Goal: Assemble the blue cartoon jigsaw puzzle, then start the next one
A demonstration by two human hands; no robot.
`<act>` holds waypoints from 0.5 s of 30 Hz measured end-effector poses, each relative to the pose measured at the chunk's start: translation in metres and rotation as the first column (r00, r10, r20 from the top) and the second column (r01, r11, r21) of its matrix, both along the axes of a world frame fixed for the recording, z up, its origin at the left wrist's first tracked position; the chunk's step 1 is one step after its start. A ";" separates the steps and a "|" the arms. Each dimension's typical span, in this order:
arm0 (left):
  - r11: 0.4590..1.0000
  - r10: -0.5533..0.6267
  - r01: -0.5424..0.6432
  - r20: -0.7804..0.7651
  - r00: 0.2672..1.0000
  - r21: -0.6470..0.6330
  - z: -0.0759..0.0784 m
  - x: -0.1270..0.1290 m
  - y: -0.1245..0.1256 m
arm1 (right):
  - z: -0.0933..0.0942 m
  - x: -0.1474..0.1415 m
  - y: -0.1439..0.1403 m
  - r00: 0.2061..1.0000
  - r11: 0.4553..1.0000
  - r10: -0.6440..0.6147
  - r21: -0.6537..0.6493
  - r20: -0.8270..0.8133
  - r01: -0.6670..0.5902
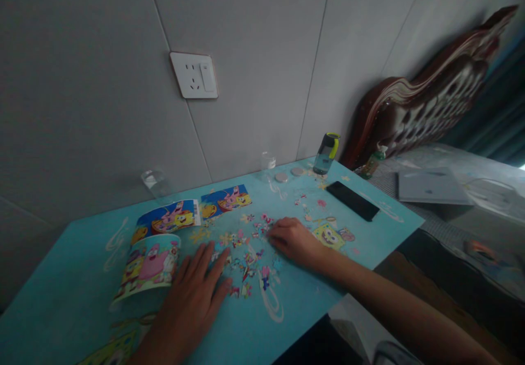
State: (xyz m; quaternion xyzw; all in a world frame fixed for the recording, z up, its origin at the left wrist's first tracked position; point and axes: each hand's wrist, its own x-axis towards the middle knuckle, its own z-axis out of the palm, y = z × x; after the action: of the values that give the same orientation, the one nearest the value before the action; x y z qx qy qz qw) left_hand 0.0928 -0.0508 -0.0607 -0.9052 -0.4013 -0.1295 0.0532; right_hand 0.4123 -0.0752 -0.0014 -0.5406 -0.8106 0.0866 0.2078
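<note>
Small, colourful jigsaw puzzle pieces point(248, 258) lie scattered on the light blue table point(320, 299), between my two hands. My left hand point(199, 285) rests flat with its fingers spread, the fingertips beside the pieces at their left edge. Over on the right side of the pile, my right hand point(293, 239) is closed, fingers bent down to the tabletop; what they hold, if anything, is hidden. Left of my left hand is a curled cartoon sheet point(153, 264). Behind it lie a bent picture card point(168, 220) and a flat picture card point(225, 201) showing a similar cartoon scene.
Along the wall stand a clear container point(268, 162) and a dark bottle point(326, 154) with a yellow-green strap; another clear container point(156, 183) lies tilted at the left. Two round lids point(281, 177) and a black phone point(353, 201) are on the table. A laptop point(432, 185) sits beyond its right edge.
</note>
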 end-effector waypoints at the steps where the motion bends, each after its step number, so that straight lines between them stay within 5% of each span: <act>1: 1.000 0.008 -0.008 0.001 1.000 -0.009 0.001 0.001 0.000 | 0.002 -0.001 -0.004 0.999 0.999 0.036 0.002 -0.001 -0.036; 4: 1.000 0.013 -0.013 0.006 1.000 -0.020 0.003 0.002 0.001 | 0.005 0.006 -0.014 0.997 0.997 0.077 0.025 0.003 -0.077; 9: 1.000 -0.020 0.020 -0.002 1.000 -0.010 0.011 0.003 -0.002 | 0.003 0.055 -0.022 0.939 0.944 -0.327 0.074 0.108 0.320; 15: 1.000 -0.001 0.001 -0.021 1.000 -0.013 0.018 0.007 -0.005 | -0.003 0.103 -0.016 0.895 0.907 -0.419 0.037 0.155 0.419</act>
State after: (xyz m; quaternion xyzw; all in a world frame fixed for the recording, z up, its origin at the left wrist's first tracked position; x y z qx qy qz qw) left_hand 0.1000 -0.0560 -0.0426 -0.9070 -0.4011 -0.1176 0.0514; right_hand 0.5150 -0.0909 -0.0041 -0.7073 -0.6894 -0.0047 0.1567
